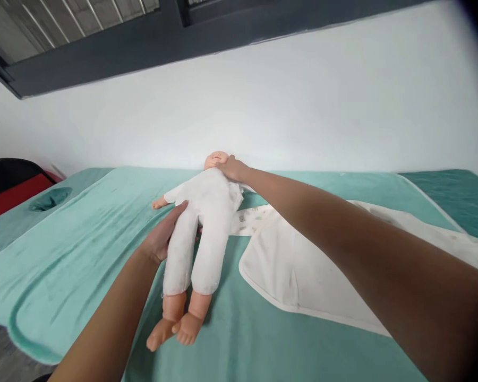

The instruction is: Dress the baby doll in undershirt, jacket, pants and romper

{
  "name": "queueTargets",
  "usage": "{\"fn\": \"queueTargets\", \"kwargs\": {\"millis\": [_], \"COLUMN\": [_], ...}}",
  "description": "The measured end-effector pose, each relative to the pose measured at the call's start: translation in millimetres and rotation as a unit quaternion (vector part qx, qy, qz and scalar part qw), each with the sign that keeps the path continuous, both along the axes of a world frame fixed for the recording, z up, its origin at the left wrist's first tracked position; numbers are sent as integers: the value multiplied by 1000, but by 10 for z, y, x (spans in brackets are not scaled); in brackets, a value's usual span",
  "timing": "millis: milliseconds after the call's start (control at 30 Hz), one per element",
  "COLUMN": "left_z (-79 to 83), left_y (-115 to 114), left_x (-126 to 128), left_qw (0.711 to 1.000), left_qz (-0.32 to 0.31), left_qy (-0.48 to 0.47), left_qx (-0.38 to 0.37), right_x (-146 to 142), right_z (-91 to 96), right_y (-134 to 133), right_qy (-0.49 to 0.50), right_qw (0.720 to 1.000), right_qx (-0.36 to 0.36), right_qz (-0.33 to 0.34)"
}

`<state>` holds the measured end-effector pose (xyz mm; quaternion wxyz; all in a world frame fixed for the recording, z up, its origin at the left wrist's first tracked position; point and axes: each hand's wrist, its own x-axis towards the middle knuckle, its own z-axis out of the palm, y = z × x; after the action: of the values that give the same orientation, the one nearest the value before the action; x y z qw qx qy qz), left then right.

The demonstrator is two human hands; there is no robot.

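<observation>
A baby doll (201, 228) with a white cloth body and bare plastic feet lies on its back on the teal bed cover (83, 254), head toward the wall. My left hand (165, 233) is tucked against and partly under the doll's left side at the hip, fingers wrapped round the body. My right hand (231, 168) reaches across and cups the doll's neck just below its head (216, 159). A white swaddle cloth (302, 270) lies flat on the bed just right of the doll, partly under its shoulder.
A white wall runs behind the bed, with a dark window frame (103, 53) above. A black and red object (11, 185) stands at the far left. The bed's left edge (8, 329) drops to a grey floor.
</observation>
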<state>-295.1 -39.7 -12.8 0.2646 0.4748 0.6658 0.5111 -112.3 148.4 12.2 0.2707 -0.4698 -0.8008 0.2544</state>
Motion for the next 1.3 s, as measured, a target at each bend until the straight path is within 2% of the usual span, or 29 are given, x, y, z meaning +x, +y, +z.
{"fn": "queueTargets", "kwargs": {"millis": [100,133,267,333,433,567,700,800,867,933,1000,1067,1133,1167,1233,1300], "left_z": [159,209,323,311,215,22,-136,-199,-219,-237,-268,-313,-356,-372,-389,-393], "left_y": [-95,-145,-419,-583,-814,-1034,-1123,-1109,-1049,-939,-789,-625,-478,-418,-336,-299], "left_x": [440,633,1514,1939,2467,2927,3119,3089,3011,2923,2856,2820,2807,2803,2789,2758], "left_qw": [983,976,961,951,933,902,898,898,912,941,971,981,963,950,918,880], "left_qz": [-124,-147,-212,-245,-285,-317,-300,-301,-293,-262,-210,-165,-140,-138,-146,-155], "left_qy": [-102,-123,-169,-184,-205,-253,-283,-278,-240,-162,-55,93,228,282,368,448], "left_qx": [-92,-98,-51,-43,-81,-149,-155,-158,-154,-141,-100,-39,3,10,4,-16], "right_x": [494,704,1646,2115,2724,3207,3317,3334,3362,3376,3324,3163,2891,2728,2393,2109], "right_z": [216,307,660,749,691,375,76,-10,28,137,280,398,440,427,351,248], "right_y": [-194,-286,-737,-966,-1254,-1475,-1497,-1462,-1453,-1474,-1531,-1613,-1682,-1698,-1673,-1572], "right_qy": [-15,-17,-6,-7,-27,-40,-43,-53,-67,-105,-168,-220,-238,-248,-280,-307], "right_qw": [997,996,990,987,981,977,979,983,985,982,973,961,951,949,943,940], "right_qx": [-37,-46,-50,-39,-33,-50,-64,-63,-61,-49,13,120,191,195,166,121], "right_qz": [-61,-80,-133,-156,-187,-202,-189,-163,-148,-152,-155,-118,-43,-5,62,82]}}
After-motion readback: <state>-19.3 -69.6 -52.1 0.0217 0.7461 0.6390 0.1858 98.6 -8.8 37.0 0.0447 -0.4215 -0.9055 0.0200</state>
